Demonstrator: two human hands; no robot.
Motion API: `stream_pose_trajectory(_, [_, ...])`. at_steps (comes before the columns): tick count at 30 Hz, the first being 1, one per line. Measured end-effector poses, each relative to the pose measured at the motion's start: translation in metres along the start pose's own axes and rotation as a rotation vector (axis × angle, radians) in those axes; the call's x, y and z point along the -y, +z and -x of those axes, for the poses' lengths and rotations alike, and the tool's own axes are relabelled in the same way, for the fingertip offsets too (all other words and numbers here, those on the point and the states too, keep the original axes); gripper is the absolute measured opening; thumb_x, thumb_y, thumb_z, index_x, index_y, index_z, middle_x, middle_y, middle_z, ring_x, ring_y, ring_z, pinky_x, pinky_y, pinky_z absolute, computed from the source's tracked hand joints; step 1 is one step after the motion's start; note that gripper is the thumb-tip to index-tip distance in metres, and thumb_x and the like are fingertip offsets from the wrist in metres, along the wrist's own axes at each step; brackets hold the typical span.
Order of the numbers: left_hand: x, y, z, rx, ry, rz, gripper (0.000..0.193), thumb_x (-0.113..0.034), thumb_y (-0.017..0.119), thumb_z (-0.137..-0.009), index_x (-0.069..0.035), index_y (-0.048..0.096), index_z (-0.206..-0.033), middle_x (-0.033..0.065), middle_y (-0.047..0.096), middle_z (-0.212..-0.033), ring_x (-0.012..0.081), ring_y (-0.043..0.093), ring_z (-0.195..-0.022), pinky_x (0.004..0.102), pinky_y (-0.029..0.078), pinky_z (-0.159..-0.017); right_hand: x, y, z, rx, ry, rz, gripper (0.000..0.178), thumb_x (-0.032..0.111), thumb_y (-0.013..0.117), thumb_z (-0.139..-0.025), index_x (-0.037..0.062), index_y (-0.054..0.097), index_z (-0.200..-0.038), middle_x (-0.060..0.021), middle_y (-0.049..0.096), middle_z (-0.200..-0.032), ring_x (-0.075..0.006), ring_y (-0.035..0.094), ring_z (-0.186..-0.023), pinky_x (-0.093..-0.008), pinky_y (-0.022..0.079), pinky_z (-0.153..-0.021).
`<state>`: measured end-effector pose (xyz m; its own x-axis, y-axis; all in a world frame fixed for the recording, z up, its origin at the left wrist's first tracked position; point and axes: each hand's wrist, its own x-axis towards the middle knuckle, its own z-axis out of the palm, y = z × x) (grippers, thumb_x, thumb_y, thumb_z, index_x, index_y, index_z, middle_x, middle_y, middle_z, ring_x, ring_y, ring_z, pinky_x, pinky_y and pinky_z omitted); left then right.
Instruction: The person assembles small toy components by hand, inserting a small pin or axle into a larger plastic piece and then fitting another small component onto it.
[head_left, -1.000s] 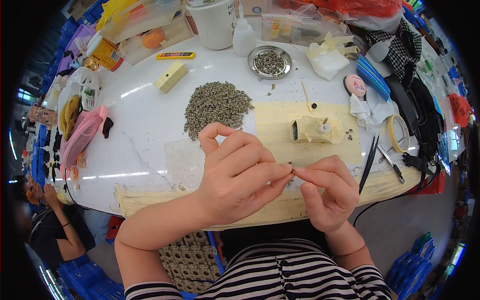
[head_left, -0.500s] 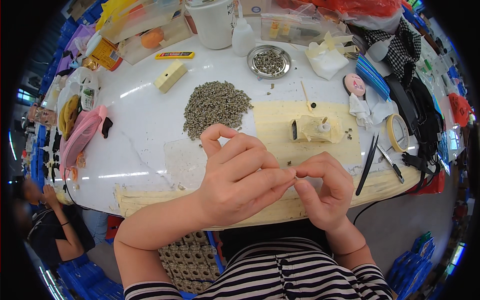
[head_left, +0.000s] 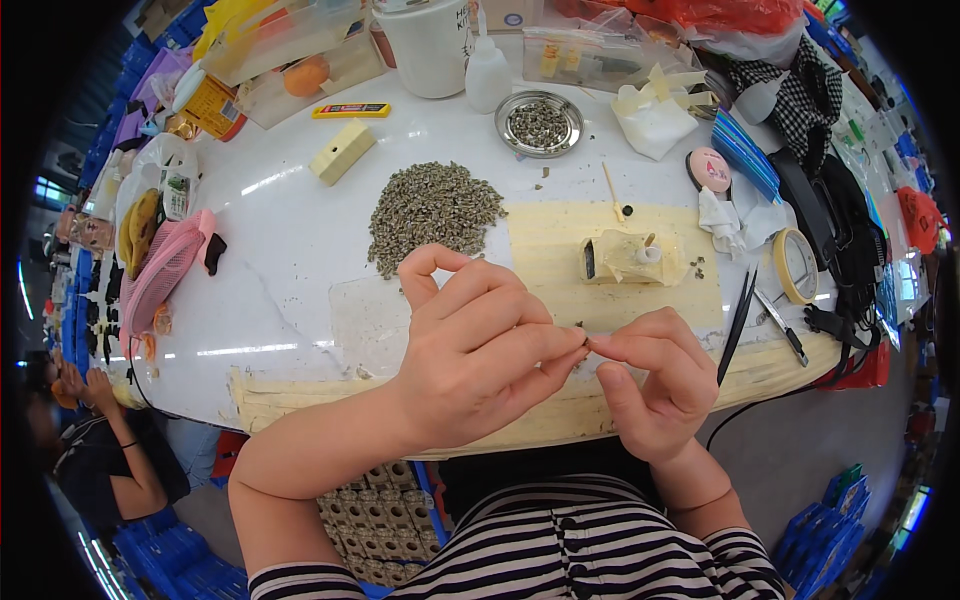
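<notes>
My left hand [head_left: 480,350] is in the middle above the near table edge. Its thumb and index finger pinch a tiny dark metal part [head_left: 586,342], too small to make out fully. From the right, my right hand [head_left: 660,380] meets it, the index fingertip touching or almost touching the part. The right thumb stands apart from that finger, with a gap between them. Beyond the left hand lies a pile of small metal parts [head_left: 435,215]. A round metal dish [head_left: 541,150] behind it holds more of them. A block wrapped in cream tape [head_left: 625,258] stands right of the pile.
Tweezers [head_left: 737,330], a craft knife [head_left: 782,325] and a tape roll [head_left: 796,265] lie at the right. A white squeeze bottle [head_left: 487,78] stands at the back. A pink mesh pouch [head_left: 165,275] is on the left. Another person [head_left: 115,450] sits far left.
The right index finger and thumb have spread apart and shifted slightly right. The tiny part now shows at the left fingertips. The left hand has barely moved.
</notes>
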<state>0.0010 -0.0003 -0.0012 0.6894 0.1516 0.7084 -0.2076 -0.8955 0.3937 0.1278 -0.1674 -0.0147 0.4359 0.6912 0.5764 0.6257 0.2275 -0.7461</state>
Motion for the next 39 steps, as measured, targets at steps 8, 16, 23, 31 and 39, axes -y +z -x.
stream_pose_trajectory(8, [-0.0001, -0.0012, 0.0002, 0.000, 0.034, 0.033, 0.033, -0.013, 0.091, -0.061, -0.016, 0.078, -0.091, -0.0078, 0.062, -0.079, 0.0149, 0.056, -0.076, 0.0385, 0.029, -0.080, -0.0021, 0.0042, -0.0006, 0.043, 0.117, -0.045, 0.019, 0.004, 0.079, -0.082, -0.0007, 0.076, -0.100, -0.0121, 0.070, -0.088, -0.0224, 0.065, -0.076, -0.0302, 0.051, -0.067])
stream_pose_trajectory(16, [-0.0007, -0.0006, -0.0002, 0.007, 0.012, -0.002, 0.032, -0.012, 0.091, -0.061, -0.016, 0.078, -0.089, -0.0079, 0.061, -0.078, 0.0154, 0.056, -0.076, 0.0385, 0.029, -0.080, 0.0005, -0.0009, 0.0001, 0.007, 0.077, -0.018, 0.017, 0.004, 0.077, -0.084, 0.0005, 0.077, -0.100, -0.0110, 0.069, -0.087, -0.0217, 0.065, -0.075, -0.0299, 0.051, -0.066])
stream_pose_trajectory(23, [-0.0005, 0.0002, -0.0002, 0.022, -0.015, -0.006, 0.031, -0.009, 0.091, -0.061, -0.016, 0.077, -0.088, -0.0064, 0.061, -0.077, 0.0158, 0.056, -0.076, 0.0385, 0.028, -0.079, 0.0015, -0.0031, 0.0009, 0.028, 0.025, -0.009, 0.020, 0.004, 0.077, -0.083, 0.0006, 0.078, -0.103, -0.0106, 0.070, -0.088, -0.0215, 0.065, -0.077, -0.0297, 0.051, -0.066])
stream_pose_trajectory(31, [-0.0001, -0.0014, -0.0011, 0.005, 0.003, 0.005, 0.031, -0.009, 0.091, -0.063, -0.015, 0.077, -0.090, -0.0059, 0.061, -0.077, 0.0158, 0.056, -0.076, 0.0388, 0.028, -0.079, 0.0004, -0.0018, 0.0000, 0.023, 0.077, 0.004, 0.021, 0.004, 0.077, -0.084, -0.0003, 0.077, -0.104, -0.0123, 0.071, -0.090, -0.0225, 0.066, -0.077, -0.0300, 0.052, -0.068])
stream_pose_trajectory(39, [-0.0007, -0.0019, -0.0005, 0.005, 0.032, 0.025, 0.036, -0.010, 0.091, -0.060, -0.015, 0.078, -0.093, -0.0076, 0.061, -0.078, 0.0156, 0.056, -0.076, 0.0387, 0.029, -0.078, 0.0003, 0.0047, -0.0036, 0.063, 0.115, -0.043, 0.019, 0.004, 0.078, -0.084, -0.0008, 0.076, -0.102, -0.0132, 0.070, -0.088, -0.0231, 0.066, -0.077, -0.0313, 0.053, -0.069])
